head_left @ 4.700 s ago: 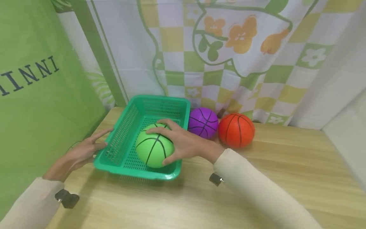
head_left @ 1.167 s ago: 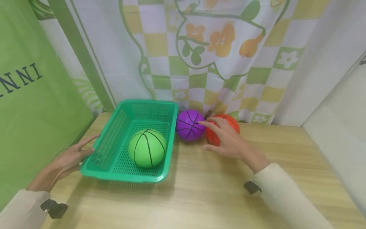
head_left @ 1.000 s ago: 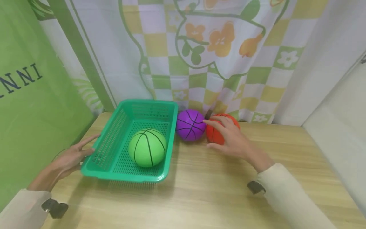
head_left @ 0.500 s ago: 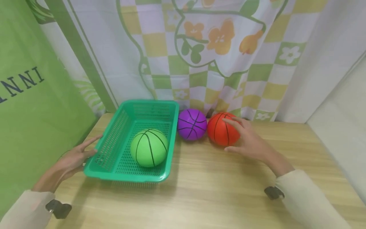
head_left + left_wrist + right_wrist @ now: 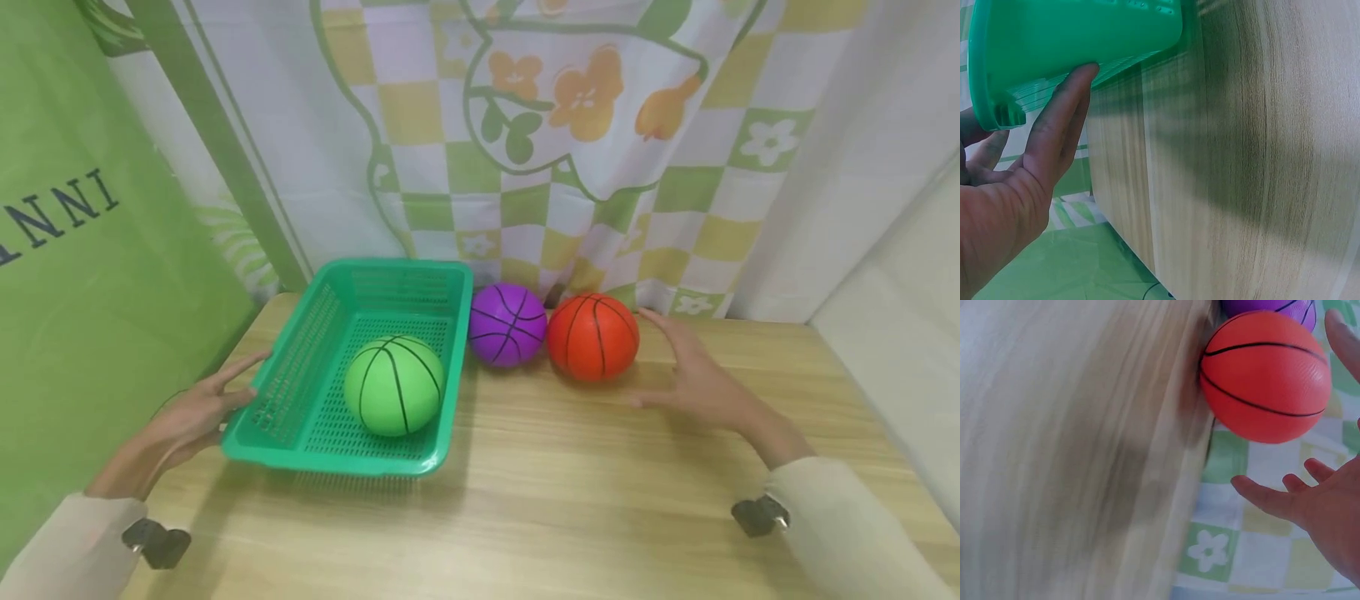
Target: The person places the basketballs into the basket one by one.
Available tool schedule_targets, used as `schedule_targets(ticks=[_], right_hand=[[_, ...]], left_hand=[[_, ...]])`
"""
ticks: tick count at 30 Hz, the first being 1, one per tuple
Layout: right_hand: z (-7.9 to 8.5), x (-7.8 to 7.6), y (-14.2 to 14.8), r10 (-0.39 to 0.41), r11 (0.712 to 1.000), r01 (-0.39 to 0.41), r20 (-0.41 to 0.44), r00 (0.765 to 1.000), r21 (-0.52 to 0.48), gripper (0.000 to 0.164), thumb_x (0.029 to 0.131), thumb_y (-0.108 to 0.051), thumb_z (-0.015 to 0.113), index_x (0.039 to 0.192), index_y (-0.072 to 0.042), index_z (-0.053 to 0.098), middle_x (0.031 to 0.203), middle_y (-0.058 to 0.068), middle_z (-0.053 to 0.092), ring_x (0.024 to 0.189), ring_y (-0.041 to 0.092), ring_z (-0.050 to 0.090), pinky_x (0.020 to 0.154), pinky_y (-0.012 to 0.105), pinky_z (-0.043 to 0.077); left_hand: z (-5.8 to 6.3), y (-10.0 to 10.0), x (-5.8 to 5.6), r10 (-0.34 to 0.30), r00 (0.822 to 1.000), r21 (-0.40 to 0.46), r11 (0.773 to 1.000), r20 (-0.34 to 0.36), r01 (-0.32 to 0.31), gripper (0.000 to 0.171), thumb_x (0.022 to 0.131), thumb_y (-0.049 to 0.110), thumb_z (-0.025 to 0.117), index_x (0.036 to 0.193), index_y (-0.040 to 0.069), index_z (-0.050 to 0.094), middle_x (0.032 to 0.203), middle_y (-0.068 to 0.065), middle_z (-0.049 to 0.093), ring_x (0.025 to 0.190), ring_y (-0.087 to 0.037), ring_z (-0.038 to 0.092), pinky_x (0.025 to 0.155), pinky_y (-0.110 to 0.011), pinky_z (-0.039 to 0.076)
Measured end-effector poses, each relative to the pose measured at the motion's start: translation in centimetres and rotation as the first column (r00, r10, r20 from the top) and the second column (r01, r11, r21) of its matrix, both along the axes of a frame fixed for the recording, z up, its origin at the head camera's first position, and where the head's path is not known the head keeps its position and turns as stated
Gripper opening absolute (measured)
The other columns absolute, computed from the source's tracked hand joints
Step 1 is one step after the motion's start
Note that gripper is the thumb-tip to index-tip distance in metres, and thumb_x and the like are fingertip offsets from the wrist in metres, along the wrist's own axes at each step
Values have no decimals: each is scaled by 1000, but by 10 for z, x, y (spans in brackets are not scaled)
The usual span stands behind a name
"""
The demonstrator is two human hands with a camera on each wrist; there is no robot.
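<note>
A green plastic basket (image 5: 341, 462) with perforated walls stands on the wooden table, with a green ball (image 5: 393, 386) marked like a basketball inside it. At its left side, my left hand (image 5: 193, 417) has fairly straight fingers against the rim; the left wrist view shows a fingertip touching the basket wall (image 5: 1079, 31). Right of the basket a purple ball (image 5: 507, 325) and a red ball (image 5: 593, 337) sit side by side. My right hand (image 5: 701, 379) is just right of the red ball, fingers spread and holding nothing; the right wrist view shows a gap between fingers and ball (image 5: 1266, 378).
Behind the balls hangs a checked, flower-patterned curtain (image 5: 585, 167) along the back edge of the wooden table (image 5: 570, 500). A green fabric panel (image 5: 90, 292) rises on the left, and a pale wall (image 5: 900, 283) on the right.
Earlier my right hand held the green ball in the basket. It let go, moved right over the red ball, and is now beyond its right side. My left hand stays at the basket.
</note>
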State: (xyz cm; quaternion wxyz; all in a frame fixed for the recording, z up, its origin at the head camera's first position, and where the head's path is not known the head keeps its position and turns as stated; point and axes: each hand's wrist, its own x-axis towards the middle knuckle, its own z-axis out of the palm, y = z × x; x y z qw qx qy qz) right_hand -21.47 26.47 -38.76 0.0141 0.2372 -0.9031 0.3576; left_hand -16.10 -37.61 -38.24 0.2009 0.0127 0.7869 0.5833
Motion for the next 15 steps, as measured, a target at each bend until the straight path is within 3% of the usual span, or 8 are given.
schedule_targets(ticks=[2, 5, 7, 9, 13, 15], right_hand=[[-3, -1, 4, 4, 999, -3, 35, 999, -36, 122, 70, -19, 94, 162, -17, 13, 159, 26, 13, 140, 53, 18, 100, 78, 29], [-8, -4, 8, 6, 995, 3, 93, 996, -96, 123, 72, -15, 92, 162, -17, 8, 159, 27, 7, 137, 57, 18, 93, 78, 37], [-9, -4, 9, 0, 992, 17, 134, 991, -125, 123, 73, -12, 91, 162, -17, 6, 159, 28, 4, 136, 59, 17, 90, 77, 40], [-11, -5, 10, -8, 990, 31, 157, 988, -140, 123, 74, -11, 90, 162, -17, 5, 159, 30, 2, 135, 60, 16, 90, 77, 41], [-16, -8, 9, -17, 988, 41, 162, 987, -149, 121, 75, -8, 89, 162, -15, 5, 157, 33, 2, 133, 62, 16, 88, 75, 43], [-19, -10, 7, -13, 985, 42, 169, 986, -169, 120, 75, -6, 88, 161, -13, 4, 156, 33, 2, 133, 62, 16, 87, 75, 44]], left_hand=[[0, 1, 0, 5, 1000, 7, 1000, 1, -5, 66, 109, 17, 40, 162, 20, 1, 153, -41, 14, 116, -35, 57, 92, -57, 52], [1, 1, 0, 17, 1000, 35, 999, 12, -17, 67, 109, 17, 41, 162, 19, 0, 140, -33, 43, 107, -29, 64, 88, -52, 56], [2, 1, 0, 22, 1000, 38, 999, 13, -22, 66, 109, 16, 41, 162, 18, 0, 136, -30, 48, 104, -27, 66, 87, -51, 56], [2, 0, 0, 18, 1000, 38, 999, 12, -18, 66, 109, 16, 40, 162, 18, 0, 140, -32, 44, 108, -30, 64, 89, -52, 55], [2, 1, 0, 3, 1000, 30, 1000, 3, -3, 66, 109, 16, 40, 162, 20, 0, 153, -40, 16, 119, -37, 55, 93, -58, 52], [2, 0, 0, -4, 1000, 29, 1000, -2, 4, 66, 109, 16, 40, 162, 20, 1, 153, -40, 14, 119, -38, 55, 93, -59, 51]])
